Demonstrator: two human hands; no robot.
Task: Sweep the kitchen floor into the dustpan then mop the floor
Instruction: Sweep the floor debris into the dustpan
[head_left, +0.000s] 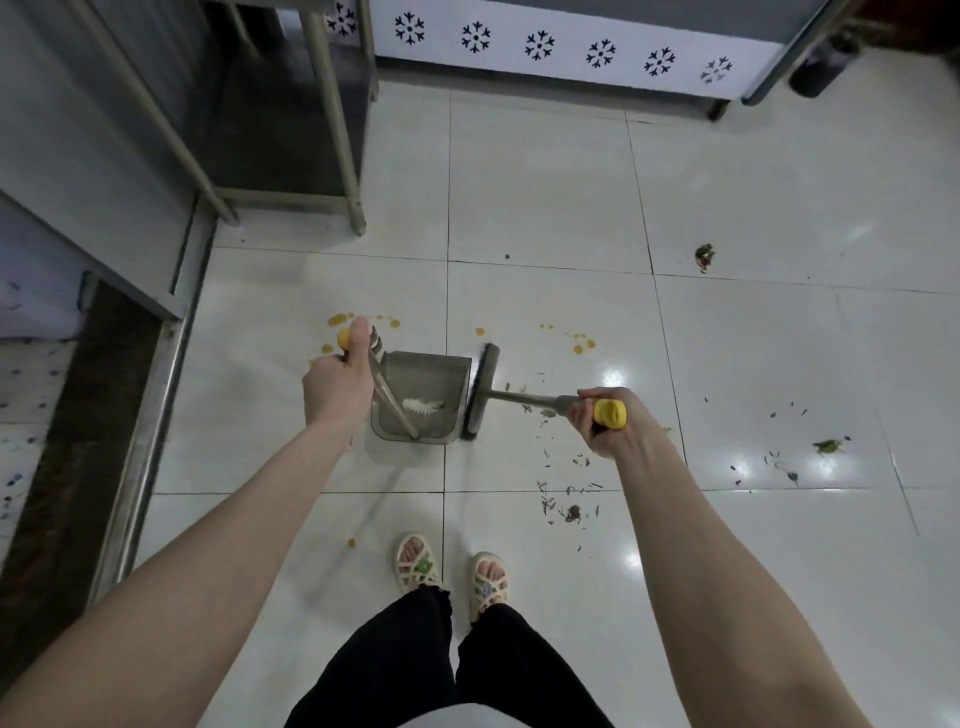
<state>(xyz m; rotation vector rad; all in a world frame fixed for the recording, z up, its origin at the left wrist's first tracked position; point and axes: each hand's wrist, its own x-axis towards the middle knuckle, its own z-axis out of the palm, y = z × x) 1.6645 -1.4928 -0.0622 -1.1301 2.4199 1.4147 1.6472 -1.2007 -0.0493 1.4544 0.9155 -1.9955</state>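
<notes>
Grey long-handled dustpan (418, 397) upright on white tiled floor (545, 197), dark broom head (480, 392) at its open mouth

The person stands on a white tiled floor (545, 182), feet in pale sandals (451, 574) at six o'clock. The left hand (337, 382) is closed around the yellow-tipped handle of a grey dustpan (421, 397), which sits on the floor near the centre with its mouth toward three o'clock; a white scrap (418, 404) lies inside. The right hand (602, 421) grips the yellow end of the broom handle, and the dark broom head (480, 392) stands just beside the dustpan mouth. Small dark debris (569, 488) is scattered at four o'clock, green scraps (704, 254) at two o'clock, and orange drops (579, 345) near the broom. Metal table legs (335, 119) rise at eleven o'clock.
</notes>
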